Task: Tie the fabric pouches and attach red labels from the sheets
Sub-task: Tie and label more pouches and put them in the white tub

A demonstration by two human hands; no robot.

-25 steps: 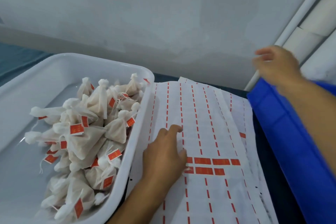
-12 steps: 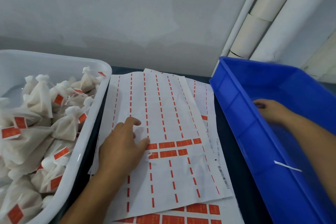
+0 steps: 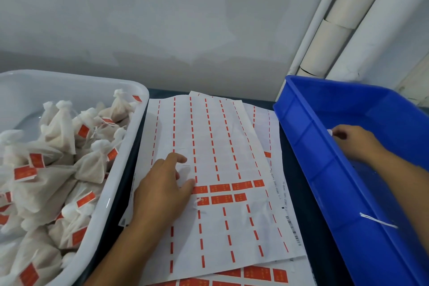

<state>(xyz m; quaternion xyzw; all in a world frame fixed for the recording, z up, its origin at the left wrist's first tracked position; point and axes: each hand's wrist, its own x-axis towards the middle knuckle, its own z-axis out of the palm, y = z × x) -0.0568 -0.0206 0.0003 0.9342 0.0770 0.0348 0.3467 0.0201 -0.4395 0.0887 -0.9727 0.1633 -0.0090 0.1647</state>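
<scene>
My left hand [image 3: 160,190] rests flat, fingers relaxed, on the label sheet [image 3: 222,146] beside remaining red labels [image 3: 220,187]; my right hand [image 3: 355,143] pinches something small and white inside the blue bin [image 3: 325,169].

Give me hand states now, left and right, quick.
Left hand: open, fingers resting flat on the label sheet, holding nothing.
Right hand: inside the blue bin, fingers curled; something small and white shows at the fingertips, grip cannot be told.

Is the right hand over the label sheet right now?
No, the right hand is inside the blue bin; the left hand rests on the sheet.
</scene>
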